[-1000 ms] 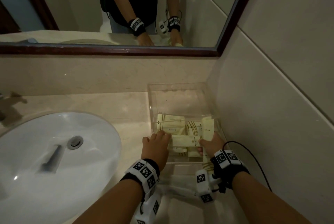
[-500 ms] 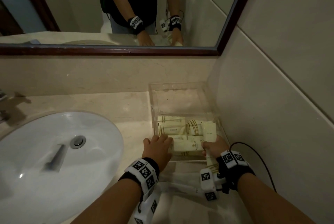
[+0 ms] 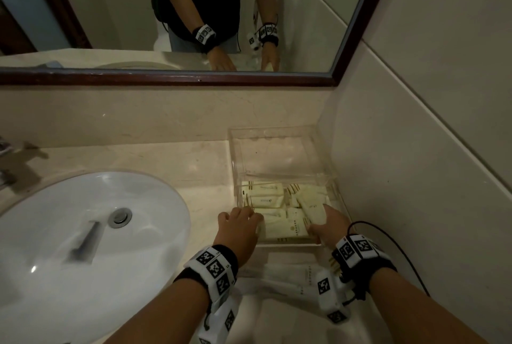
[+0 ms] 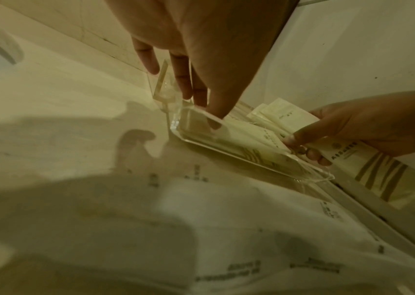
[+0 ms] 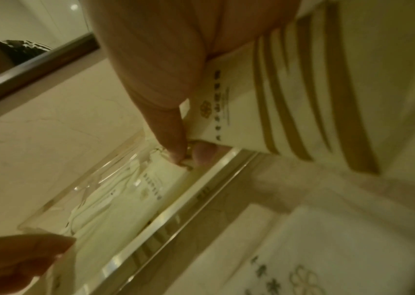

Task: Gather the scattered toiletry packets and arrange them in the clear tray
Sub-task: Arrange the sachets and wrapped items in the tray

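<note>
The clear tray (image 3: 277, 133) stands on the counter in the corner by the right wall. Several cream packets with gold stripes (image 3: 266, 201) lie in its near half. My left hand (image 3: 241, 219) is at the near-left corner, its straight fingers (image 4: 216, 107) reaching over the rim and touching the packets. At the near-right corner my right hand (image 3: 329, 224) grips a gold-striped packet (image 5: 302, 99) under its palm, thumb tip (image 4: 292, 139) at the tray's edge. More white printed packets (image 3: 285, 274) lie on the counter in front of the tray, partly hidden by my wrists.
A white sink basin (image 3: 91, 232) fills the left side, with a tap (image 3: 5, 160) at the frame edge. A framed mirror (image 3: 194, 11) runs along the back wall. The tiled right wall (image 3: 415, 177) stands close against the tray. A black cable (image 3: 388, 241) trails from my right wrist.
Both hands have slid slightly toward the tray's near wall, and the flat packet between them has moved with them. The right hand still holds its striped packet.
</note>
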